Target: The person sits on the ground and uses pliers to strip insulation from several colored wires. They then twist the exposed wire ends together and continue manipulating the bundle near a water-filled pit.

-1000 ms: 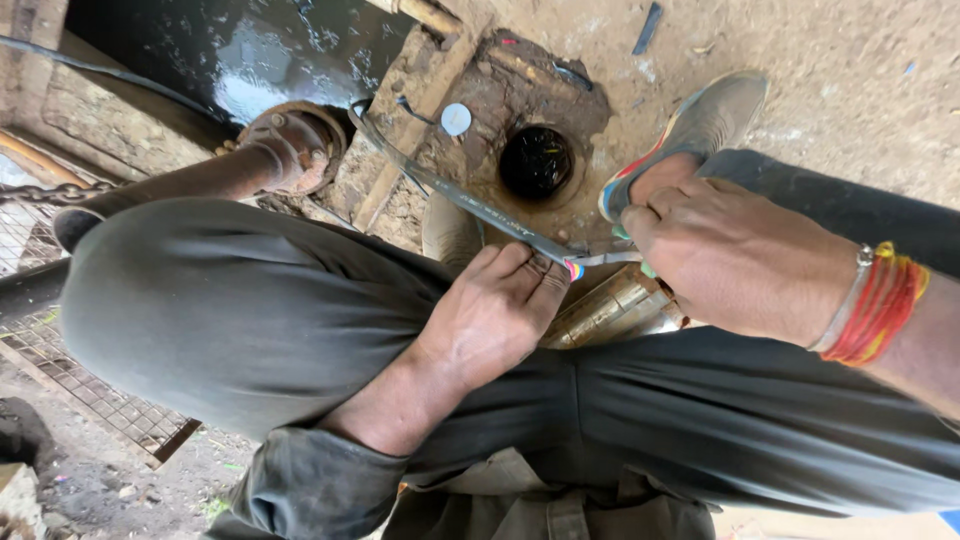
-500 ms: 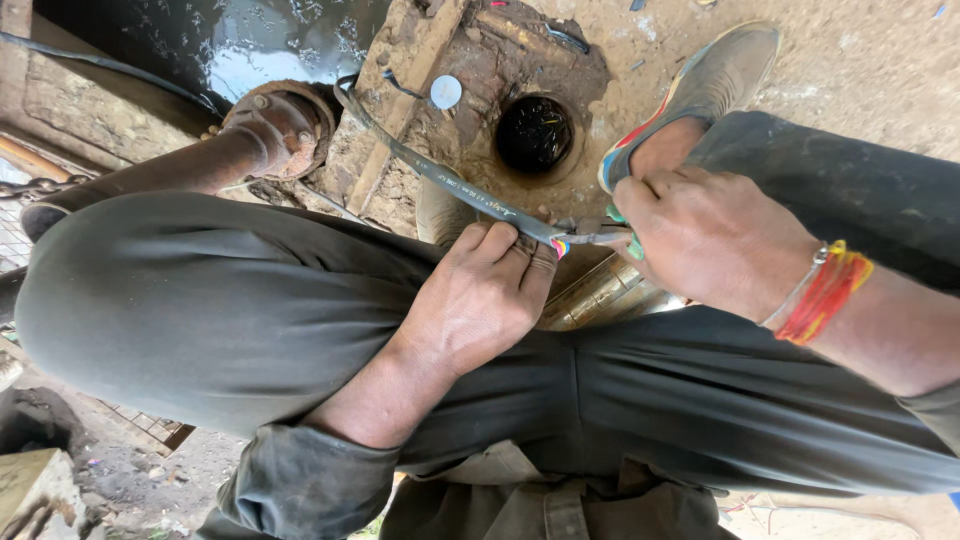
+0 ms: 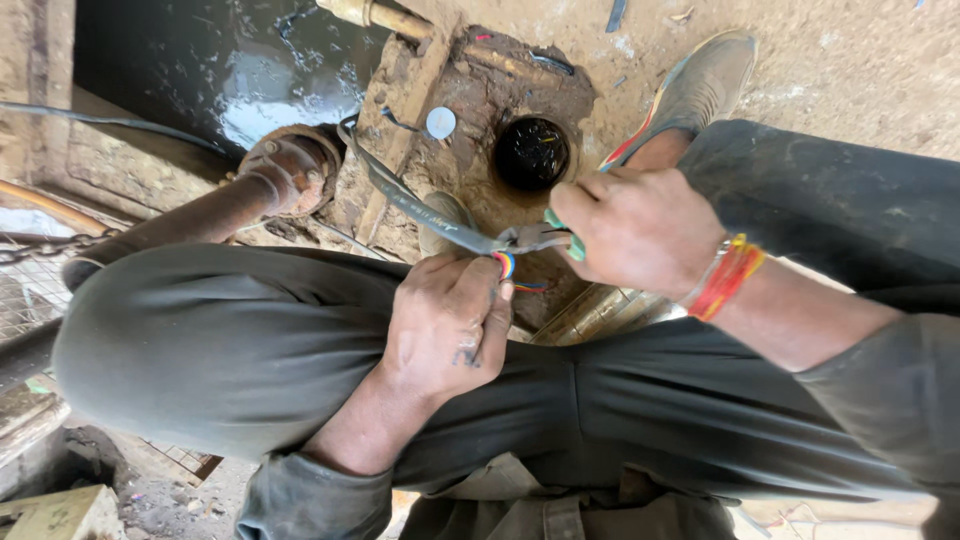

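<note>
The cable (image 3: 415, 205) runs from the rusty pipe (image 3: 270, 180) to the knees, its coloured wires (image 3: 508, 266) pinched in the left hand (image 3: 450, 320), fingers closed. Right hand (image 3: 635, 230) grips green-handled pliers (image 3: 535, 240), whose tips meet the cable end. Behind sits a dark round hole (image 3: 532, 153), a grey shoe (image 3: 700, 85) beside it.

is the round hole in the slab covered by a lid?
No: the round hole is open and dark, with the hands working a cable in front of it.
</note>
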